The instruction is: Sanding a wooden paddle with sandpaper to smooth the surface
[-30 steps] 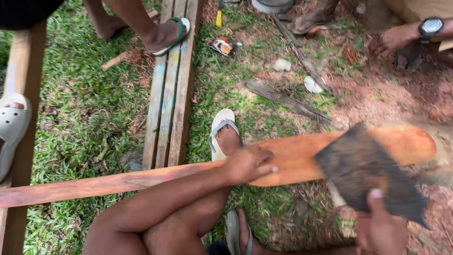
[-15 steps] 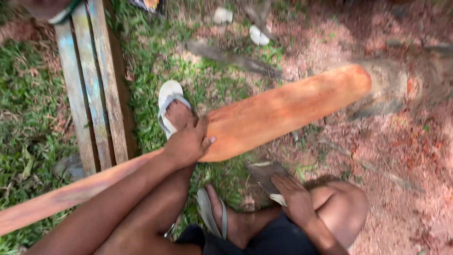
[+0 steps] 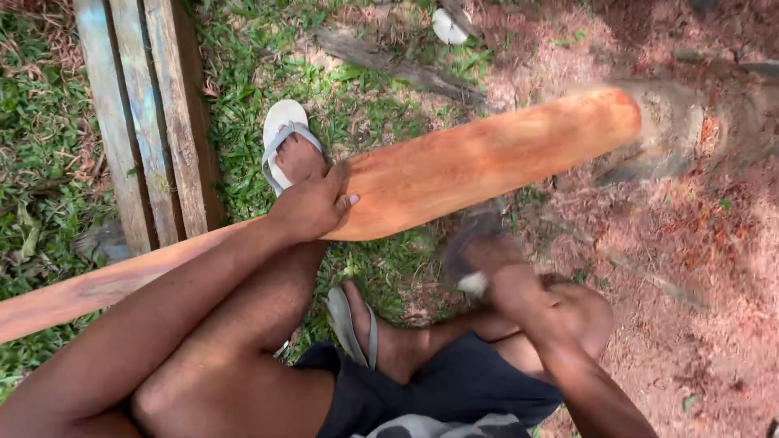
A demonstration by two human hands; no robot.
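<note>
The left hand presses flat, fingers spread, on the long reddish-brown carved wooden plank, which slants across the grass with its far end on a tree stump; the right hand, blurred, is closed around a dark-bladed tool just below the plank's edge; a weathered plank bench lies to the left.

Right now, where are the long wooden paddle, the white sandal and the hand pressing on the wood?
wooden paddle (image 3: 495, 154), head view, middle of the wide blade.
white sandal (image 3: 280, 122), head view, toe end.
left hand (image 3: 312, 207), head view, back of hand.
</note>
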